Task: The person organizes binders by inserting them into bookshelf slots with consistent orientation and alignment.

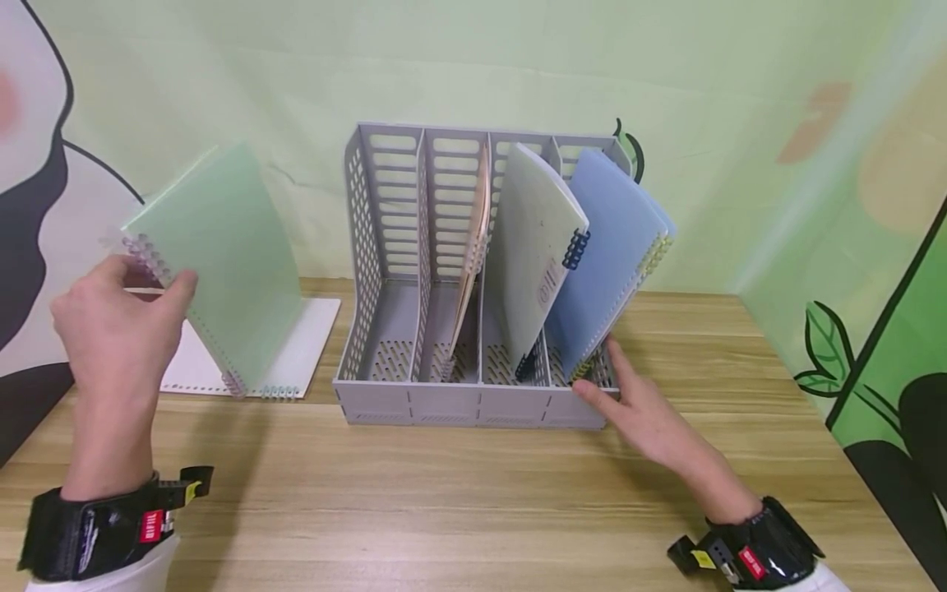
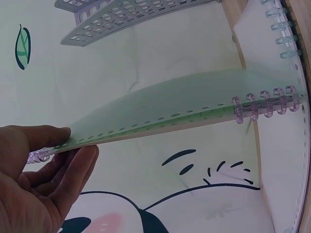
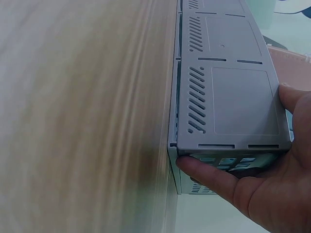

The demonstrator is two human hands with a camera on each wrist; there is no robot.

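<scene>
My left hand (image 1: 126,321) pinches a pale green spiral notebook (image 1: 237,247) at its purple-ringed edge, thumb on one side and fingers on the other. The notebook is tilted, its lower ring end close over a white spiral notebook (image 1: 321,321) that lies flat. In the left wrist view, the thin spine stretches away from the fingertips (image 2: 63,133). At the front right corner of a grey file organizer (image 1: 473,407), my right hand (image 1: 651,419) grips the side and front wall. The right wrist view shows the thumb and a finger (image 3: 209,175) spread around that corner.
Inside the organizer, a tan notebook (image 1: 473,247), a grey-green notebook (image 1: 536,247) with dark rings and a blue notebook (image 1: 607,238) with yellow rings stand in separate compartments. A printed cloth backdrop (image 1: 473,74) rises behind the wooden table (image 1: 444,501).
</scene>
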